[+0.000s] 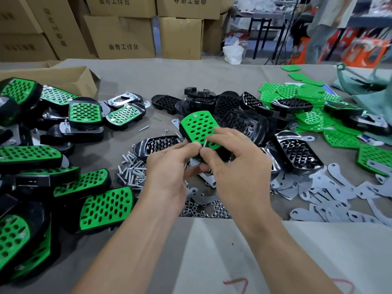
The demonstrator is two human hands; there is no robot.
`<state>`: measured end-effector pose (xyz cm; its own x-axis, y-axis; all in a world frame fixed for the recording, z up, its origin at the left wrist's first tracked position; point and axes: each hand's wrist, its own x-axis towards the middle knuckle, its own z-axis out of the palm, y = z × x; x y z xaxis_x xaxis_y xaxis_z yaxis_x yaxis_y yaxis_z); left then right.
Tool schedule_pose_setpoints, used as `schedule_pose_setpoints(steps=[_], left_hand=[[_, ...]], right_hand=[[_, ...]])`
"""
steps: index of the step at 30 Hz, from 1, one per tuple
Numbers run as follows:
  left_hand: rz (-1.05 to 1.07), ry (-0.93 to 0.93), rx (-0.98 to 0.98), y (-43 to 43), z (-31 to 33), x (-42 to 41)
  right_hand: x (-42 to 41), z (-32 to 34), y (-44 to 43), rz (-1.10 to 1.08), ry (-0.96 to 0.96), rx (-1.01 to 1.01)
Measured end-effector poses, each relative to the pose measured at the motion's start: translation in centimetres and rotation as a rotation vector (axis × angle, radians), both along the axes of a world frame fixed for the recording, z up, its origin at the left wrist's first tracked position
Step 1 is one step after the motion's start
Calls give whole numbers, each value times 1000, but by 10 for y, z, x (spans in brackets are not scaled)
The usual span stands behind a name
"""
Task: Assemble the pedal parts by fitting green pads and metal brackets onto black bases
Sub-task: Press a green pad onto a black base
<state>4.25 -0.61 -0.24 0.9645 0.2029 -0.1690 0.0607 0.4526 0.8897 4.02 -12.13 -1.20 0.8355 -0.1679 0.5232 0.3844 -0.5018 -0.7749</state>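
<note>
Two bare forearms reach in from the near edge of the grey cloth-covered worktop (131, 81) and meet at its middle. The left hand (169, 168) curls its fingers under the near end of a black ribbed plastic base (184, 132), thumb on top, and holds it tilted up off the cloth. A green perforated plastic pad (198, 126) lies seated on that base. The right hand (237, 166) drapes its forefinger over the pad's right side, and its thumb and forefinger pinch what looks like a small silver screw (205, 143) at the pad's near edge.

The screw could slip from so light a pinch and vanish into the heap of loose silver screws (131, 168) just left of the hands. The pad could also creep on the base while the grip is one-handed, so the holes no longer line up and the screw jams or goes in crooked. Flat grey metal brackets (328, 198) wait to the near right.
</note>
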Motion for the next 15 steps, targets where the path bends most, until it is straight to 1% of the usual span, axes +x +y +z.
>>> schedule_pose_setpoints(steps=[2, 5, 10, 13, 15], left_hand=[[7, 9, -16, -2, 0, 0], [14, 32, -36, 0, 0, 0], [-59, -31, 30, 2, 4, -2], [-85, -20, -8, 0, 5, -3], [-90, -10, -24, -2, 4, -3]], right_hand=[[-5, 3, 3, -95, -122, -161], [-8, 8, 2, -58, -154, -324], [-11, 12, 0, -92, -218, -327], [-14, 15, 1, -167, -256, -330], [-14, 19, 0, -230, -243, -302]])
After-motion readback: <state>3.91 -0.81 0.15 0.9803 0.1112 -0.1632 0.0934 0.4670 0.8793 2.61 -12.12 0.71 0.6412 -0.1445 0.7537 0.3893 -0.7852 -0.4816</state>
